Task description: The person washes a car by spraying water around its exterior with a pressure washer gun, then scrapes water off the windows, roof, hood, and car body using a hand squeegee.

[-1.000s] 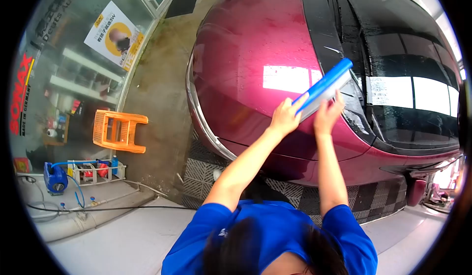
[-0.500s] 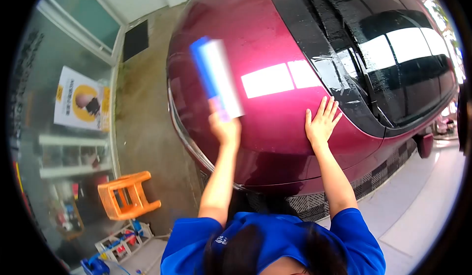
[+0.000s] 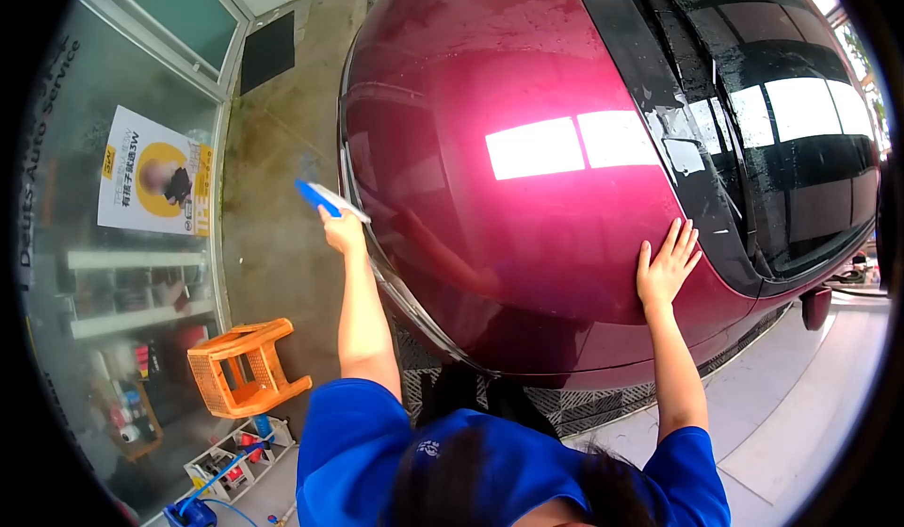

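My left hand (image 3: 345,232) is closed around a blue squeegee (image 3: 320,199) with a pale blade. It holds the squeegee just off the front edge of a glossy magenta car hood (image 3: 527,235), above the floor. The squeegee is seen nearly edge-on. Flat on the hood near the windshield side lies my right hand (image 3: 669,268), its fingers spread. Bright window reflections and a few wet specks show on the paint. Water drops and streaks mark the black strip (image 3: 650,65) below the windshield (image 3: 800,122).
An orange plastic stool (image 3: 245,367) stands on the floor at the left. Below it are a crate of bottles (image 3: 247,456) and a blue hose tool (image 3: 188,511). A glass wall with a poster (image 3: 151,174) runs along the left. Patterned grating (image 3: 593,409) lies beside the car.
My left hand has swept the squeegee from over the hood to beyond its front edge, turning it edge-on. My right hand still rests on the hood. The view has shifted slightly.
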`<state>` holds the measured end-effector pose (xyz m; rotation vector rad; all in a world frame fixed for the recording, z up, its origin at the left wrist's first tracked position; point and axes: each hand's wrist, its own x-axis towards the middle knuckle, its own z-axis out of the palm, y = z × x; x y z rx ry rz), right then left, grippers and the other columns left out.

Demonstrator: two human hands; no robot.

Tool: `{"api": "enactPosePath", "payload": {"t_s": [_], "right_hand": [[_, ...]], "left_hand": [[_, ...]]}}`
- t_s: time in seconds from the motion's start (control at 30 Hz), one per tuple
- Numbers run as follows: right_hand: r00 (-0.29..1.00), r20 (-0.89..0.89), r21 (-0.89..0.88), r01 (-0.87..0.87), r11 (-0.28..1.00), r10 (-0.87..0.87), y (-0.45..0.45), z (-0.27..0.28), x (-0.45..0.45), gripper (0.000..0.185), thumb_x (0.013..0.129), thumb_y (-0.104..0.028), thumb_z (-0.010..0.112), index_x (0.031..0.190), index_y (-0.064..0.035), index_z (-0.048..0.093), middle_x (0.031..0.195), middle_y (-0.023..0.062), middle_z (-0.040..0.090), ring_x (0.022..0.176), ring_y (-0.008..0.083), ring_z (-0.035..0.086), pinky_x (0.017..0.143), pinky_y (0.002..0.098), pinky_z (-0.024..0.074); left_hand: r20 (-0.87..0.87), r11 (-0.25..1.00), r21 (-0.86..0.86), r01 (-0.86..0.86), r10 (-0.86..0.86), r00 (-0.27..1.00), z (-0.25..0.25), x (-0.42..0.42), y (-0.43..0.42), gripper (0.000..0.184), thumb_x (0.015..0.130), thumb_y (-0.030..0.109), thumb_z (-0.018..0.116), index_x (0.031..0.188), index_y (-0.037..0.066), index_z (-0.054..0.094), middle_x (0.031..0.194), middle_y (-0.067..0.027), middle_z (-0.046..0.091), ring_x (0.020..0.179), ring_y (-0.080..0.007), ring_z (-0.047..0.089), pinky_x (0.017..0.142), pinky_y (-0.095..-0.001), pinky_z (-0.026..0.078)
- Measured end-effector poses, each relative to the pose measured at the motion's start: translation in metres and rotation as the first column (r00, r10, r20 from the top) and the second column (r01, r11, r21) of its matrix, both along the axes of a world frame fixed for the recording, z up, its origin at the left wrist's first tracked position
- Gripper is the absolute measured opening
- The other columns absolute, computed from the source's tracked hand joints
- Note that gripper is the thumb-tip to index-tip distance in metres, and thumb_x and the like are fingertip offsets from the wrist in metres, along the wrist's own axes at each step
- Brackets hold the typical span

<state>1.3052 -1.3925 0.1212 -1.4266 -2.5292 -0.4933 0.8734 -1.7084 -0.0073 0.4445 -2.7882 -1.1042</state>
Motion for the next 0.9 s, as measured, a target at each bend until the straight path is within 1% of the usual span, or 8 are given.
{"api": "enactPosePath", "payload": {"t_s": [0.03, 0.1, 0.13, 0.23, 0.33, 0.43, 0.6, 0.9], "right_hand": [[1.0, 0.002, -0.004, -0.006, 1.0, 0.006, 0.001, 0.001, 0.0, 0.073, 0.09, -0.042, 0.047, 0.147, -0.0038, 0.023, 0.154, 0.0178, 0.018, 0.142, 0.0351, 0.015, 0.112, 0.0553, 0.0111], [1.0, -0.011, 0.024, 0.003, 1.0, -0.003, 0.004, 0.002, -0.004, 0.073, 0.09, -0.042, 0.048, 0.147, -0.0036, 0.023, 0.154, 0.0178, 0.018, 0.142, 0.0352, 0.015, 0.112, 0.0554, 0.011], [1.0, 0.001, 0.011, 0.004, 1.0, -0.004, 0.003, 0.002, -0.004, 0.073, 0.089, -0.041, 0.048, 0.147, -0.0035, 0.023, 0.154, 0.0179, 0.018, 0.142, 0.0352, 0.015, 0.112, 0.0554, 0.0109], [1.0, 0.024, -0.002, -0.001, 1.0, 0.002, 0.0, 0.002, -0.001, 0.073, 0.089, -0.04, 0.049, 0.147, -0.0041, 0.023, 0.153, 0.0177, 0.019, 0.142, 0.0349, 0.015, 0.112, 0.0554, 0.0108], [1.0, 0.018, -0.014, -0.006, 1.0, 0.007, 0.003, 0.001, 0.001, 0.073, 0.089, -0.04, 0.049, 0.147, -0.0059, 0.023, 0.154, 0.0168, 0.019, 0.142, 0.0344, 0.015, 0.113, 0.0541, 0.0112], [0.999, 0.035, -0.017, 0.003, 1.0, -0.002, 0.004, 0.001, 0.0, 0.072, 0.09, -0.042, 0.047, 0.147, -0.0054, 0.024, 0.154, 0.0167, 0.019, 0.142, 0.0349, 0.016, 0.113, 0.0539, 0.0109], [0.999, 0.038, 0.015, -0.019, 1.0, 0.018, 0.006, -0.004, 0.001, 0.069, 0.093, -0.043, 0.042, 0.147, -0.0053, 0.023, 0.154, 0.0162, 0.018, 0.143, 0.0345, 0.015, 0.112, 0.0543, 0.0107], [0.996, 0.037, 0.133, -0.081, 0.988, 0.077, 0.016, -0.019, 0.007, 0.066, 0.095, -0.046, 0.04, 0.147, -0.0078, 0.025, 0.152, 0.0169, 0.024, 0.14, 0.0363, 0.022, 0.108, 0.0585, 0.0194]], "left_hand": [[-0.005, 1.0, 0.007, 0.005, -0.005, 1.0, 0.011, 0.004, 0.016, 0.056, 0.086, 0.018, 0.057, 0.137, 0.0, 0.042, 0.098, -0.0206, 0.068, 0.088, -0.0376, 0.066, 0.079, -0.0416, 0.052], [-0.595, 0.947, 0.054, 0.317, -0.225, 0.772, 0.044, 0.039, 0.095, 0.046, 0.087, 0.015, 0.058, 0.129, 0.0, 0.05, 0.093, -0.0188, 0.069, 0.084, -0.0354, 0.067, 0.077, -0.0419, 0.052], [-0.515, 0.718, 0.409, 0.564, -0.329, 0.792, 0.096, 0.071, 0.144, 0.038, 0.087, 0.018, 0.059, 0.121, 0.0, 0.055, 0.092, -0.0182, 0.068, 0.086, -0.0327, 0.067, 0.077, -0.0421, 0.051], [-0.404, 0.154, 0.48, 0.864, -0.835, 0.374, 0.126, 0.138, 0.251, 0.043, 0.083, 0.021, 0.063, 0.125, 0.014, 0.058, 0.099, -0.0162, 0.065, 0.098, -0.0271, 0.061, 0.081, -0.0364, 0.049], [-0.411, -0.005, 0.013, 1.0, -0.911, 0.0, 0.126, 0.129, 0.332, 0.049, 0.08, 0.024, 0.064, 0.128, 0.029, 0.057, 0.102, -0.0159, 0.059, 0.088, -0.0341, 0.058, 0.08, -0.0426, 0.048], [-0.365, 0.242, 0.165, 0.956, -0.885, 0.287, 0.096, 0.04, 0.351, 0.049, 0.081, 0.028, 0.061, 0.13, 0.026, 0.055, 0.071, -0.0183, 0.064, 0.065, -0.0344, 0.064, 0.062, -0.0473, 0.05], [-0.232, 0.894, 0.06, 0.443, -0.419, 0.878, 0.028, -0.106, 0.185, 0.049, 0.084, 0.026, 0.055, 0.132, 0.016, 0.05, 0.096, -0.0245, 0.066, 0.087, -0.042, 0.064, 0.076, -0.0486, 0.05], [0.145, 0.999, 0.032, 0.036, -0.04, 0.989, -0.114, 0.095, -0.077, 0.056, 0.087, 0.03, 0.054, 0.133, -0.001, 0.045, 0.114, -0.0268, 0.061, 0.102, -0.0421, 0.06, 0.09, -0.046, 0.047]]}}
